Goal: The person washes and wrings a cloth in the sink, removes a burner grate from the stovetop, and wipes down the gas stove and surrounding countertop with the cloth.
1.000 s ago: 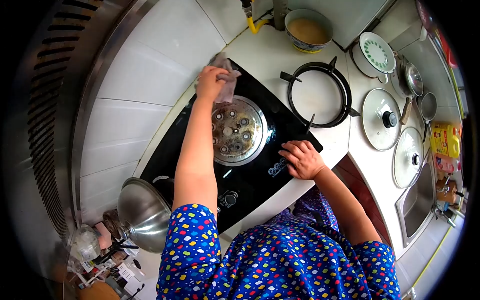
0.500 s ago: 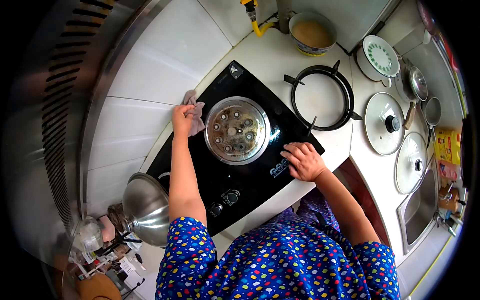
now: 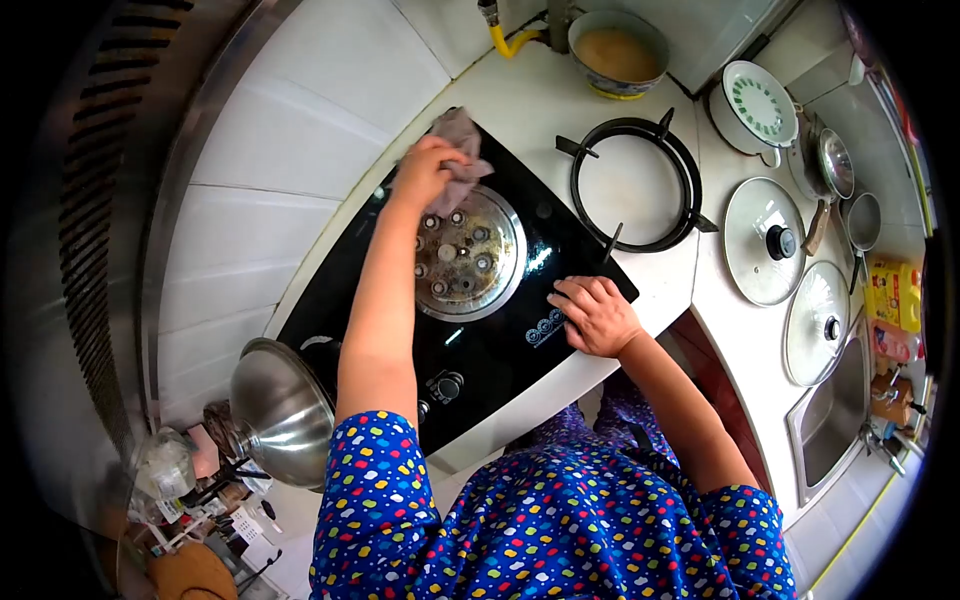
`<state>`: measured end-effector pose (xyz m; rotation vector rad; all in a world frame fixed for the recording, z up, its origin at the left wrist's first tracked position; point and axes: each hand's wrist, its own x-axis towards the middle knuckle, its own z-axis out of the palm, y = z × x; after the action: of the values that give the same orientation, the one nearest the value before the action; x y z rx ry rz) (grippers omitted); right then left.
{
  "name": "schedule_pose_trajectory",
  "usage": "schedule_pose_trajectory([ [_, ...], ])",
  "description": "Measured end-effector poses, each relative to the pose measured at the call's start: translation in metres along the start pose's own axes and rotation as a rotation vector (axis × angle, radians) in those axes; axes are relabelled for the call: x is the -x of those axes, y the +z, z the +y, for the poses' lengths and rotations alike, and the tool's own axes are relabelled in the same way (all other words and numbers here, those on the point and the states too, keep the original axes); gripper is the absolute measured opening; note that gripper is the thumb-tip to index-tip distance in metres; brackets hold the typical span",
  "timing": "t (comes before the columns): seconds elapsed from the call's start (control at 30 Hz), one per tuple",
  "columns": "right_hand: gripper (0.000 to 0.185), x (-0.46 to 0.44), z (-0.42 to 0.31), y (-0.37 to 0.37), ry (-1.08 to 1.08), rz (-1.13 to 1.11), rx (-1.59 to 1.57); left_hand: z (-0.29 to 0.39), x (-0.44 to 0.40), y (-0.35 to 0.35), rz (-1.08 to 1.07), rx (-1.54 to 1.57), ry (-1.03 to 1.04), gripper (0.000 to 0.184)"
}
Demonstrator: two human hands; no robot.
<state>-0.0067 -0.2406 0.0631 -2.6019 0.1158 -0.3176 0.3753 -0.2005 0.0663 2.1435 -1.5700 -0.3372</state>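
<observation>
My left hand (image 3: 424, 174) is closed on a crumpled greyish-pink cloth (image 3: 462, 150), pressed to the far corner of a black glass gas stove (image 3: 500, 365). Just below the cloth is the round metal burner (image 3: 490, 265), stained brown around its centre. Part of the burner's upper left side is covered by my hand and the cloth. Flat on the stove's right front edge rests my right hand (image 3: 598, 315), fingers stretched out beside the printed symbols, holding nothing. Two control knobs sit near the front, one partly behind my left arm.
A black pan support ring (image 3: 580, 185) lies on the counter right of the stove. Behind it stands a bowl (image 3: 618, 60) of cloudy liquid. Glass lids (image 3: 763, 240), a white enamel pot (image 3: 755, 110) and a sink (image 3: 835, 420) are further right. A steel wok (image 3: 285, 415) stands at the left.
My left hand has moved the cloth from the stove's left edge up to its far corner, over the burner's upper side. My right hand stays on the stove's edge.
</observation>
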Motion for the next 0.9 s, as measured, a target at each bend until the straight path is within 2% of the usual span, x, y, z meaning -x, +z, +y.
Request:
schedule_pose_trajectory([
  [0.1, 0.05, -0.001, 0.001, 0.002, 0.007, 0.01, 0.002, -0.055, 0.021, -0.022, 0.148, -0.071, -0.085, 0.034],
  [0.13, 0.05, 0.0, 0.001, 0.002, 0.015, 0.011, 0.004, -0.069, 0.027, -0.028, 0.093, -0.074, -0.245, 0.033],
  [0.2, 0.048, -0.001, 0.0, 0.001, 0.004, 0.027, 0.001, -0.069, 0.021, -0.038, -0.047, 0.135, -0.422, 0.034],
  [0.23, 0.047, -0.003, -0.001, -0.002, -0.004, 0.031, 0.018, -0.065, 0.019, -0.034, -0.05, 0.135, -0.428, 0.034],
  [0.3, 0.047, -0.003, -0.001, -0.001, -0.001, 0.019, 0.014, -0.036, 0.001, -0.017, 0.059, -0.068, -0.17, 0.037],
  [0.33, 0.048, -0.002, 0.0, 0.0, 0.01, 0.009, 0.011, -0.024, -0.006, -0.007, 0.055, 0.005, -0.158, 0.038],
  [0.43, 0.049, -0.001, 0.0, 0.0, 0.004, -0.005, 0.022, 0.007, -0.011, 0.0, -0.009, 0.017, -0.212, 0.037],
  [0.63, 0.05, -0.002, -0.001, 0.001, -0.005, 0.0, 0.028, -0.055, 0.052, -0.03, 0.092, -0.004, -0.258, 0.036],
  [0.7, 0.05, -0.003, -0.002, 0.001, -0.013, 0.0, 0.03, -0.049, 0.092, -0.043, 0.082, 0.036, -0.48, 0.036],
  [0.9, 0.05, -0.003, -0.004, 0.002, -0.02, 0.018, 0.054, -0.017, 0.165, -0.018, 0.359, -0.088, -0.613, 0.034],
])
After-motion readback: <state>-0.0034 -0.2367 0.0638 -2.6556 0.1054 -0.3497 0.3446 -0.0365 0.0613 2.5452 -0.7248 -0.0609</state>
